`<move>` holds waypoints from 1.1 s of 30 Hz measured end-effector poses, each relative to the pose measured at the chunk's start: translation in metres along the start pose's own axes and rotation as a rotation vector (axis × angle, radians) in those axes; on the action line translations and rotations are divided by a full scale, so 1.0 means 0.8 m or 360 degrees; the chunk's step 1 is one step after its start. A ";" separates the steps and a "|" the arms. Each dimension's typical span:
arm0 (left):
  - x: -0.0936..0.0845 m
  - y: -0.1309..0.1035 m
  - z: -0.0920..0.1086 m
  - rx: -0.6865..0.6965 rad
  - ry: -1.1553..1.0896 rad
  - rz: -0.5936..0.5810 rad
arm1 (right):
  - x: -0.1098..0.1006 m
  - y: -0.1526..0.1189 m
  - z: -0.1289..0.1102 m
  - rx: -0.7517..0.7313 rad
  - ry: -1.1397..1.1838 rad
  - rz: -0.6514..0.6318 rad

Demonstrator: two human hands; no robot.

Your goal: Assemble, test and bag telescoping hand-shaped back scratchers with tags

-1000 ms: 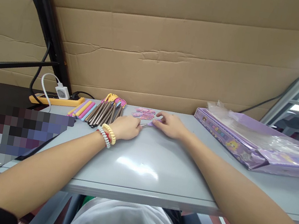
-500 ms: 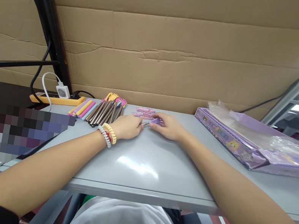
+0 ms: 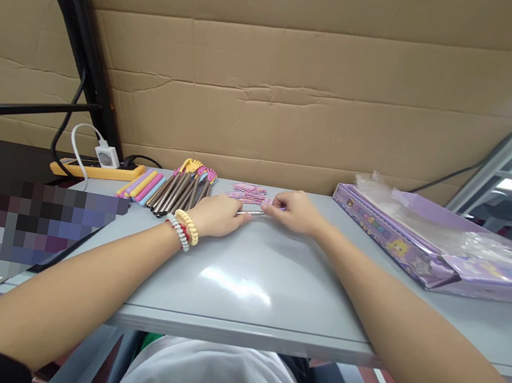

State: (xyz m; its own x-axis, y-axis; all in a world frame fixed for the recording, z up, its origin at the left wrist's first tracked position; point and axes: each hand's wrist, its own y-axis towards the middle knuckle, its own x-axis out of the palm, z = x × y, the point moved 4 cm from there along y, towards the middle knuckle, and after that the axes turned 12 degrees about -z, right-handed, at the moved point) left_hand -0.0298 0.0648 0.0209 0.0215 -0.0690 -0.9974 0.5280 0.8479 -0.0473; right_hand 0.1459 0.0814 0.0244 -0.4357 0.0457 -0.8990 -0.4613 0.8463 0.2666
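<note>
Pinched in my left hand (image 3: 218, 214) is a thin metallic stick (image 3: 252, 213) that points right, toward my other hand. The fingers of my right hand (image 3: 296, 212) are closed on a small purple piece, mostly hidden, at the stick's far end. Behind and between the hands lies a pile of small pink pieces (image 3: 249, 193). To the left of my left hand are several brown-barrelled sticks with yellow and pink tops (image 3: 179, 191), beside several pastel pens (image 3: 142, 185).
A purple printed box (image 3: 390, 241) with clear plastic on it lies at the right. On the left are a yellow power strip (image 3: 127, 175) with a white plug (image 3: 107, 156), cables and a blurred-out device (image 3: 56, 229). Cardboard (image 3: 268, 121) stands behind the table.
My right hand has curled its fingers more tightly around the purple piece, which now shows less. More of the metallic stick shows between my hands. My left hand has barely moved.
</note>
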 end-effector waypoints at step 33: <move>-0.011 -0.006 0.008 0.0147 -0.0086 0.0292 | 0.019 -0.005 -0.026 0.0118 0.1477 -0.0267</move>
State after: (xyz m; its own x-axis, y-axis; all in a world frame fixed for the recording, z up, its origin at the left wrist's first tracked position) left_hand -0.0270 0.0577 0.0303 0.1689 0.0519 -0.9843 0.5864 0.7973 0.1427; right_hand 0.1251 0.0679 0.0170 -0.8238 -0.4934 -0.2793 -0.5374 0.8364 0.1076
